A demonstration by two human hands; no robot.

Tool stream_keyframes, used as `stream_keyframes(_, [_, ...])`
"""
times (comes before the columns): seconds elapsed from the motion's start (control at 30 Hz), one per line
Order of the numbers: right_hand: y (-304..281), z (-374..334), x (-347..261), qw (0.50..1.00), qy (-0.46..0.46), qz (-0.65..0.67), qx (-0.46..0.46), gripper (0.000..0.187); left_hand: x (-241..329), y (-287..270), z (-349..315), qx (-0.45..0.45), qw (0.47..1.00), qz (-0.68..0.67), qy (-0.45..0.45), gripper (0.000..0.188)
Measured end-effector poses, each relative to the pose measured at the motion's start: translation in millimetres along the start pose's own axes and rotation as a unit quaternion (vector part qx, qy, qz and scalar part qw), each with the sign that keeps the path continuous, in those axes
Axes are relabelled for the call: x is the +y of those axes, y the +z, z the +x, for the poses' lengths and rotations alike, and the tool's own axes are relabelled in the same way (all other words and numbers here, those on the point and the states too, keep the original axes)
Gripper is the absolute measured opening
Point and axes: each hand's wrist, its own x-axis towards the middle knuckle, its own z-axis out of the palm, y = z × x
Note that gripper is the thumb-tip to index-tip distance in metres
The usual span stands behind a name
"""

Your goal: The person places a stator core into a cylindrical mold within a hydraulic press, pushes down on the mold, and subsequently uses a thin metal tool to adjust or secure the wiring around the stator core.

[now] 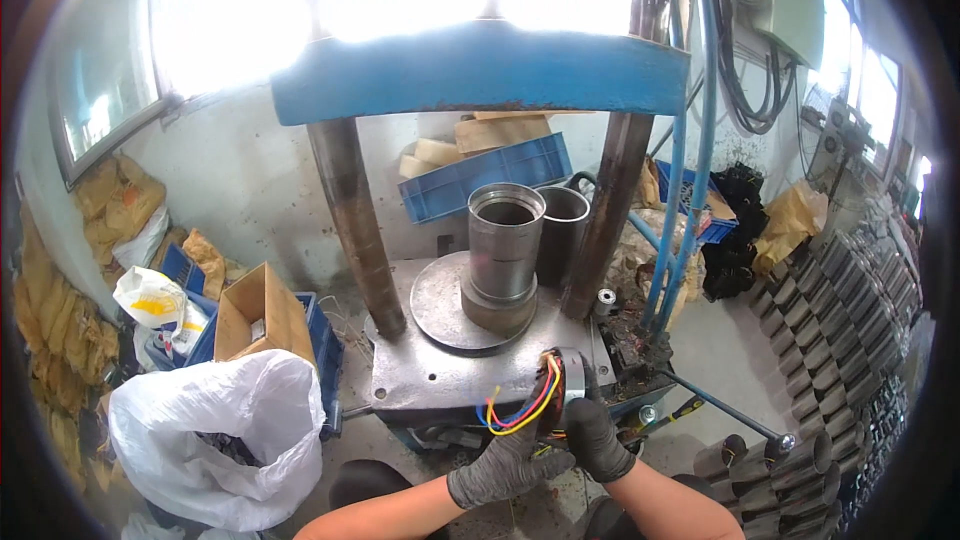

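Near the front edge of the press bed, I hold a motor stator (573, 377), a short metal ring with yellow, red and blue lead wires (520, 418) curving out to its left. My right hand (597, 435), in a grey glove, grips its right side. From below and the left, my gloved left hand (508, 465) closes on it beside the wires; its fingertips are partly hidden. Beyond the stator, a shiny metal cylinder (503, 255) stands upright on a round plate (440, 305). A darker cylinder with a handle (563, 230) stands right behind it.
A blue press crossbeam (480, 70) spans two steel columns above the metal bed (425, 375). A white sack (215, 440) and cardboard box (265, 315) stand left. A lever bar (725, 407) juts right, near stacked metal cylinders (820, 340). Blue crates lie behind.
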Motion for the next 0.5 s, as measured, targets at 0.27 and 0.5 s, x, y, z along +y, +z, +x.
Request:
stream_keyframes(0.27, [21.1,-24.0,-50.1,0.992,0.044,0.116,-0.006,0.104,18.1,-26.3,15.4,0.202,0.946,0.232,0.107,0.051])
stream_keyframes(0.5, [3.6,-39.1,-50.0,0.986,0.159,0.039,-0.025,0.099,9.2,-34.8,25.8,0.098,0.951,0.286,0.067,0.052])
